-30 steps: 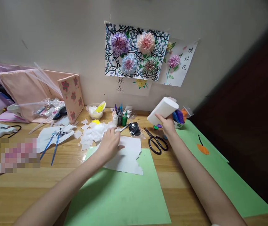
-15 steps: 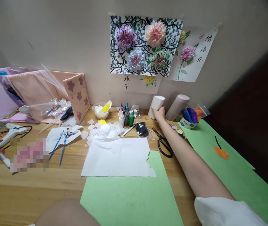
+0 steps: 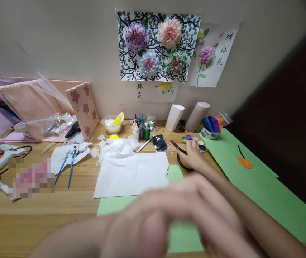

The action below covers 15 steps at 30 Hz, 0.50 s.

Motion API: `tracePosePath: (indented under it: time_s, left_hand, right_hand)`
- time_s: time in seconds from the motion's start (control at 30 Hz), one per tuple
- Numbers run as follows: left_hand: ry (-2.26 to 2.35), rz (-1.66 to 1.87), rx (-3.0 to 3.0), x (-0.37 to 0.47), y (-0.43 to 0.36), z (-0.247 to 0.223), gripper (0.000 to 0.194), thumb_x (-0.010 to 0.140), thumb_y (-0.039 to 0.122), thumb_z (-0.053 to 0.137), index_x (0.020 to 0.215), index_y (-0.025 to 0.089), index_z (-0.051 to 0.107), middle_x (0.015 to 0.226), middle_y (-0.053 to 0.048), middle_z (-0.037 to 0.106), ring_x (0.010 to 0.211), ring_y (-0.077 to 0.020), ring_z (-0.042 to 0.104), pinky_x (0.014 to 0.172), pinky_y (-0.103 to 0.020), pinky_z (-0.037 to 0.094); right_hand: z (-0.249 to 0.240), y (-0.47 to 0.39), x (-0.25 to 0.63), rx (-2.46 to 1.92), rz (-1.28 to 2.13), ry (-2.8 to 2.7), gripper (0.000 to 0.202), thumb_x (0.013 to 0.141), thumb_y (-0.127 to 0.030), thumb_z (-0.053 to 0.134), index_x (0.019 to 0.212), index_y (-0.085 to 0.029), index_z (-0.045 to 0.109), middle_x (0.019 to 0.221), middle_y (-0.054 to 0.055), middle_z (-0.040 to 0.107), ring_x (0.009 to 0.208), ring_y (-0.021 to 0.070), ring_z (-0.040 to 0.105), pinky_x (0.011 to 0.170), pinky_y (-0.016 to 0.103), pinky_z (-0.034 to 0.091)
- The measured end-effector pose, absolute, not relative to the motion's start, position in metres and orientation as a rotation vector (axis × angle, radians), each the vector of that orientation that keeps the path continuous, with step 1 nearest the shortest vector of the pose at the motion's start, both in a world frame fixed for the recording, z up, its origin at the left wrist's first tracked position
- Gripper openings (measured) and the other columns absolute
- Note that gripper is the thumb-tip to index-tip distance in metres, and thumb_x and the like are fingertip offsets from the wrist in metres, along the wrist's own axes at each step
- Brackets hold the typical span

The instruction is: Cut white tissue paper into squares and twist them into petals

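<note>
My right hand [image 3: 194, 154] rests over the black-handled scissors [image 3: 183, 162], its fingers by the blades and handles; whether it grips them is hard to tell. Close to the camera, my left hand [image 3: 174, 211] is large and blurred, its fingers bent and what they hold, if anything, unseen. Beyond it a white paper sheet [image 3: 131, 175] with a torn right edge lies over a green sheet [image 3: 185, 236]. A white roll [image 3: 175, 117] stands upright by the wall, next to a grey-toned roll [image 3: 198, 116].
Paint bottles [image 3: 141, 132], a bowl [image 3: 112, 124] and crumpled tissue [image 3: 118, 148] stand or lie behind the sheet. At left are brushes [image 3: 71, 166], a glue gun [image 3: 4, 157] and a pink box [image 3: 81, 109]. Flower artwork [image 3: 158, 46] hangs on the wall.
My right hand has let go of the white roll and come down to the scissors. My left hand has risen into the lower middle. The view has shifted slightly.
</note>
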<state>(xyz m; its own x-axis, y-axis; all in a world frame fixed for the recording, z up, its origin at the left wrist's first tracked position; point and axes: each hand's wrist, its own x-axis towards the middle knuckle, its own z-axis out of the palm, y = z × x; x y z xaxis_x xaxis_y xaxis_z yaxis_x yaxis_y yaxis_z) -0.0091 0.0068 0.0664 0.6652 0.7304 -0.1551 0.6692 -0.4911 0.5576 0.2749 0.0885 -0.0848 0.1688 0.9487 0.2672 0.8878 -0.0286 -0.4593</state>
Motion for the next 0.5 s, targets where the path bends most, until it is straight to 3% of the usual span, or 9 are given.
tracePosePath:
  time_s: [0.07,0.13,0.27,0.5]
  left_hand:
    - [0.833,0.281,2.344,0.002,0.038,0.047,0.055,0.080,0.067,0.025,0.100,0.033,0.064,0.098,-0.008,0.061,0.108,-0.0245,0.051,0.078,-0.041,0.039]
    - [0.866,0.467,2.443,0.010,0.074,0.014,0.044,0.085,0.053,0.038,0.112,0.023,0.055,0.113,-0.010,0.056,0.107,-0.0243,0.051,0.087,-0.038,0.039]
    - [1.249,0.123,2.555,0.014,0.126,-0.044,0.049,0.067,0.045,0.069,0.102,0.014,0.056,0.106,-0.016,0.056,0.099,-0.0302,0.053,0.079,-0.037,0.041]
    - [1.181,0.057,2.508,0.010,0.136,-0.050,0.031,0.067,0.047,0.064,0.073,0.017,0.056,0.076,-0.006,0.061,0.071,-0.0219,0.057,0.058,-0.028,0.037]
  right_hand:
    - [-0.088,0.064,0.279,-2.080,0.223,-1.797,0.031,0.078,-0.038,0.052,0.099,-0.015,0.051,0.103,0.016,0.049,0.102,0.0342,0.050,0.087,0.045,0.039]
    - [-0.090,0.051,0.281,-2.213,0.206,-1.820,0.026,0.077,-0.034,0.053,0.094,-0.014,0.052,0.100,0.018,0.052,0.098,0.0344,0.052,0.084,0.045,0.040]
    - [-0.091,0.050,0.282,-2.274,0.164,-1.742,0.029,0.071,-0.026,0.056,0.096,-0.011,0.051,0.103,0.021,0.055,0.098,0.0343,0.053,0.081,0.042,0.042]
    - [-0.080,0.046,0.294,-2.184,0.283,-1.582,0.023,0.059,-0.032,0.064,0.076,-0.018,0.055,0.079,0.008,0.061,0.074,0.0237,0.057,0.064,0.031,0.041]
